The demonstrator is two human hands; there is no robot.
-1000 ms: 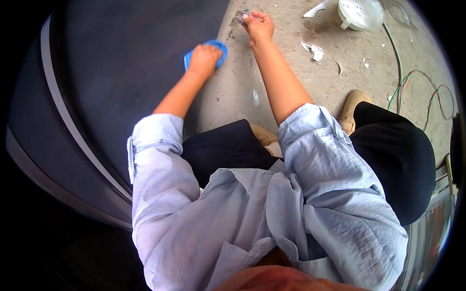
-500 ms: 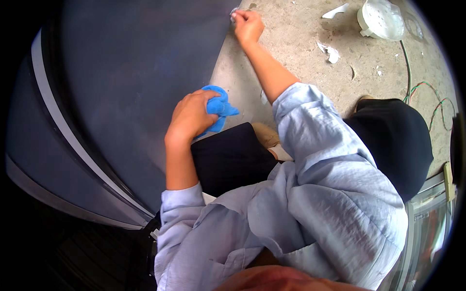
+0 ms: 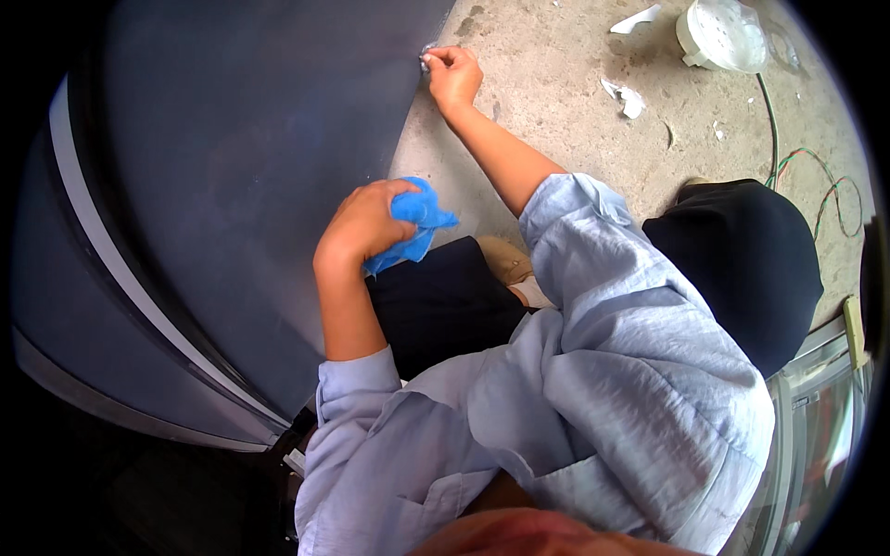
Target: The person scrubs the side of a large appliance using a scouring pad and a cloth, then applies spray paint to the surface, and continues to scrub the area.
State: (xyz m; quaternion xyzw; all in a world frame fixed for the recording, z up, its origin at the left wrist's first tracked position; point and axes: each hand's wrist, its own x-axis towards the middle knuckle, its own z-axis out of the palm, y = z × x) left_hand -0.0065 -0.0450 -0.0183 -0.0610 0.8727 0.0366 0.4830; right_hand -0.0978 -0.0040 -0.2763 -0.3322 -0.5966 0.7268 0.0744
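Note:
My left hand [image 3: 360,222] is closed around a crumpled blue cloth [image 3: 422,218], at the near part of a large dark grey panel [image 3: 250,120]. The cloth bulges out past my thumb and fingers, over my dark trouser leg. Farther away, my right hand [image 3: 454,78] pinches a small, pale, see-through scrap [image 3: 426,57] between thumb and fingertips. It is at the panel's right edge, where panel and concrete floor meet in view. What kind of scrap it is, I cannot make out.
White torn scraps [image 3: 631,102] lie on the concrete floor [image 3: 556,83]. At the far right stands a round whitish plastic container [image 3: 721,37], near a dark cable [image 3: 769,120] and thin red and green wires [image 3: 839,190]. A light grey strip [image 3: 88,218] curves along the left.
My right hand has come nearer to me and slightly left along the panel's edge, still pinching. My left hand keeps its place with the cloth, which has shifted a little in the grip.

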